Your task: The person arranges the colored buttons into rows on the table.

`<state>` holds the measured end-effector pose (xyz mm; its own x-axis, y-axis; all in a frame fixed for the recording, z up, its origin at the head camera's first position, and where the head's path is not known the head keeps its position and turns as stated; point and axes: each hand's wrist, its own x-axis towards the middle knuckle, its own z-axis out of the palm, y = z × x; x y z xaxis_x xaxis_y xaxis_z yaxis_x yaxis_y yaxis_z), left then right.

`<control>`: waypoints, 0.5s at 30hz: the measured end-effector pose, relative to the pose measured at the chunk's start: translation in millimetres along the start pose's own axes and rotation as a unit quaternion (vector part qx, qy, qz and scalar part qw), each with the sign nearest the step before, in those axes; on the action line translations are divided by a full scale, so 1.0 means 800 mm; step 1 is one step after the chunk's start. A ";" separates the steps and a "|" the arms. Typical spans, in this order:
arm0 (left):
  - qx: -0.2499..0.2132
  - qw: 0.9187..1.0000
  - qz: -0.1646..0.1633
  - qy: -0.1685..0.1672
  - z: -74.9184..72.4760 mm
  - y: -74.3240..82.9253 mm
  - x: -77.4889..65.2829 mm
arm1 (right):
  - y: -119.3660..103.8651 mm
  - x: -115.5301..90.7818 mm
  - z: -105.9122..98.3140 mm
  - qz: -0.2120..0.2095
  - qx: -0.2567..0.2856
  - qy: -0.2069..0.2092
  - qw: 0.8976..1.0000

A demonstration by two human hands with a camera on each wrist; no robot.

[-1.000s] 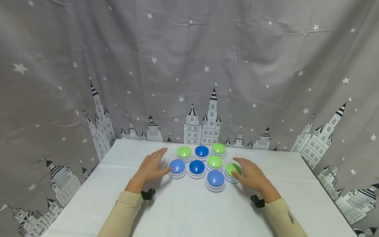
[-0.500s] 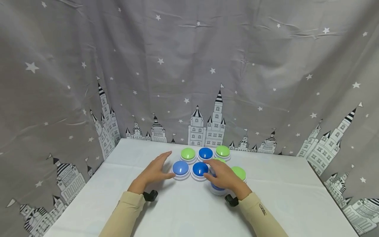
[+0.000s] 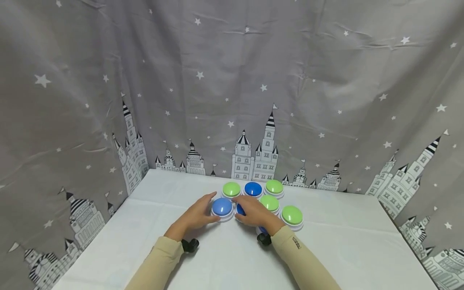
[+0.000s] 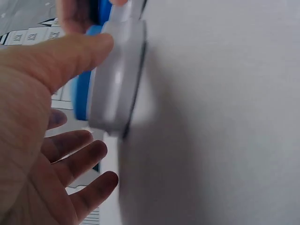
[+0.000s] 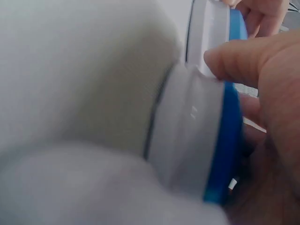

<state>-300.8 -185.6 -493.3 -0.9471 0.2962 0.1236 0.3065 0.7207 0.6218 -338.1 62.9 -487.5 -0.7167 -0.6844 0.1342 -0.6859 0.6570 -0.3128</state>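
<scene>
Several dome push buttons with white round bases stand grouped on the table. My left hand (image 3: pixel 198 212) is at the left side of a light blue push button (image 3: pixel 222 207), its thumb at the near rim and its fingers spread apart; the left wrist view shows the thumb across the button's white base (image 4: pixel 115 89). My right hand (image 3: pixel 253 212) lies over a dark blue push button (image 3: pixel 240 210) and partly hides it. In the right wrist view, the right thumb (image 5: pixel 234 61) overlaps the place where the dark blue button (image 5: pixel 227 136) meets its lighter neighbour (image 5: pixel 238 26).
Behind stand a green button (image 3: pixel 231 189), another dark blue one (image 3: pixel 253 189) and a second green one (image 3: pixel 274 186). Two more green buttons (image 3: pixel 269 202) (image 3: pixel 292 215) are on the right. My right wrist mostly hides another blue button (image 3: pixel 262 230). A grey castle-print curtain (image 3: pixel 203 100) borders the white table (image 3: pixel 224 257).
My right hand has moved left from the rightmost green button, across the front blue one, to the dark blue one. My left hand has shifted slightly right. The head view has turned a little.
</scene>
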 end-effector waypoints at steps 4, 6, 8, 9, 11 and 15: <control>0.008 1.000 0.015 0.005 0.011 -0.004 -0.001 | 0.000 0.005 0.014 -0.007 -0.006 0.007 1.000; 0.010 1.000 0.025 0.010 0.014 -0.006 -0.001 | -0.002 0.008 0.018 -0.011 -0.014 0.014 1.000; 0.009 0.999 0.031 0.016 0.016 -0.007 0.000 | -0.004 0.011 0.019 -0.015 -0.022 0.018 0.999; 0.008 0.999 0.032 0.018 0.016 -0.008 0.001 | -0.004 0.012 0.019 -0.019 -0.026 0.021 0.999; -0.001 0.999 0.038 0.024 0.016 -0.008 0.002 | -0.006 0.014 0.019 -0.028 -0.031 0.027 0.999; -0.020 0.999 0.035 0.023 0.017 -0.007 0.006 | -0.006 0.013 0.017 -0.037 -0.035 0.038 0.998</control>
<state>-305.7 -179.8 -506.7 -0.9275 0.3147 0.2020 0.3681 0.6732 0.6413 -341.0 48.4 -497.2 -0.6693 -0.7079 0.2257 -0.7427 0.6280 -0.2325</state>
